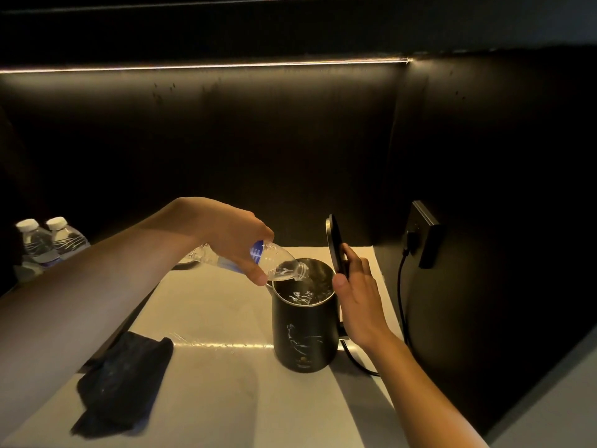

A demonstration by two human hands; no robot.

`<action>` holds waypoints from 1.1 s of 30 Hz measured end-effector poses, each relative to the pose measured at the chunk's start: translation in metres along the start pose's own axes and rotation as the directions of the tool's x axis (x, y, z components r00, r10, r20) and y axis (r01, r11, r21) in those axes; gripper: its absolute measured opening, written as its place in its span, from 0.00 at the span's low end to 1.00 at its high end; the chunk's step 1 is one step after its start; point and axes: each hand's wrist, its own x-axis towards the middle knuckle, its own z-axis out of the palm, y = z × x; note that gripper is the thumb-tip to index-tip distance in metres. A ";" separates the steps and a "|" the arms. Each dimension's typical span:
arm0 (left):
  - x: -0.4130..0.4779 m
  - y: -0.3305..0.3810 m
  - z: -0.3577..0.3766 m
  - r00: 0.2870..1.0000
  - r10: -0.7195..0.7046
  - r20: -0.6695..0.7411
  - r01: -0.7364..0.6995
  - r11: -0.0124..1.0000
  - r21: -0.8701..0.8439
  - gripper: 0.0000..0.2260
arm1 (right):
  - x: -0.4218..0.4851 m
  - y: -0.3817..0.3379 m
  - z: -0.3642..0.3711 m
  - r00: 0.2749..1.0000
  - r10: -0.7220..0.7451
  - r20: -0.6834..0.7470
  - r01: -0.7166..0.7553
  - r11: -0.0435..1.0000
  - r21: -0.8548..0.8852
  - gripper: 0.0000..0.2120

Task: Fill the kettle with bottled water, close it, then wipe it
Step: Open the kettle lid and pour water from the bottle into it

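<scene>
A black kettle (pixel 302 334) with a pale line pattern stands on the white counter (pixel 213 312), its mouth uncovered. Its lid (pixel 336 245) is tipped upright at the right rim. My right hand (pixel 358 292) holds that lid back, fingers behind it and thumb at the rim. My left hand (pixel 232 237) grips a clear plastic water bottle (pixel 277 263) with a blue label, tilted neck-down over the kettle mouth. Water runs from the bottle and ripples inside the kettle. A dark folded cloth (pixel 122 383) lies on the counter at the front left.
Two capped water bottles (pixel 48 240) stand at the far left. A wall socket (pixel 424 234) with a plugged black cord (pixel 402 292) sits on the dark right wall, close behind the kettle. Dark panels enclose the back and right of the counter.
</scene>
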 end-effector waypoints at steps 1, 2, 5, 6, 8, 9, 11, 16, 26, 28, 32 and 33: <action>0.001 0.000 -0.001 1.000 0.002 0.001 -0.002 1.000 0.002 0.38 | 0.000 0.001 0.000 1.000 -0.001 0.004 0.001 1.000 0.005 0.36; 0.002 0.001 -0.002 1.000 0.006 0.002 -0.006 1.000 0.004 0.37 | 0.000 0.001 0.000 1.000 -0.003 0.007 0.003 1.000 0.012 0.36; 0.005 0.003 -0.004 1.000 0.016 0.003 -0.016 0.999 0.027 0.37 | 0.001 0.001 0.000 1.000 -0.002 0.005 0.002 1.000 0.014 0.35; 0.006 0.004 -0.005 1.000 0.019 0.004 -0.019 0.999 0.036 0.37 | 0.001 0.001 0.000 1.000 -0.002 0.003 0.002 1.000 0.012 0.35; 0.008 0.005 -0.008 1.000 0.025 0.015 -0.026 0.999 0.039 0.36 | 0.001 0.002 0.001 1.000 0.000 0.002 0.000 1.000 0.011 0.35; 0.009 0.006 -0.009 0.999 0.030 0.021 -0.030 0.999 0.036 0.35 | 0.001 0.003 0.001 1.000 0.000 -0.001 0.000 1.000 0.011 0.35; 0.010 0.008 -0.013 0.999 0.041 0.027 -0.042 0.998 0.038 0.34 | 0.002 0.003 0.002 1.000 -0.003 -0.004 0.003 1.000 0.014 0.35; 0.012 0.017 -0.016 0.998 0.055 0.033 -0.058 0.995 0.086 0.34 | 0.001 -0.002 0.000 1.000 -0.001 -0.007 0.001 1.000 0.017 0.36; 0.007 0.006 -0.003 0.999 0.026 -0.027 -0.024 0.998 0.051 0.36 | -0.001 -0.004 -0.001 1.000 0.005 -0.009 -0.005 1.000 0.019 0.36; 0.004 -0.002 0.007 0.997 0.035 -0.076 -0.035 0.999 0.002 0.36 | -0.001 -0.005 -0.001 1.000 0.006 -0.005 -0.006 1.000 0.027 0.36; 0.000 -0.028 0.041 0.979 0.032 -0.202 -0.092 0.951 -0.295 0.33 | -0.001 -0.006 0.000 1.000 0.016 -0.004 -0.016 0.999 0.031 0.36; 0.001 -0.034 0.052 0.977 0.019 -0.214 -0.103 0.914 -0.392 0.32 | -0.001 -0.006 0.000 1.000 0.022 -0.006 -0.022 0.999 0.040 0.36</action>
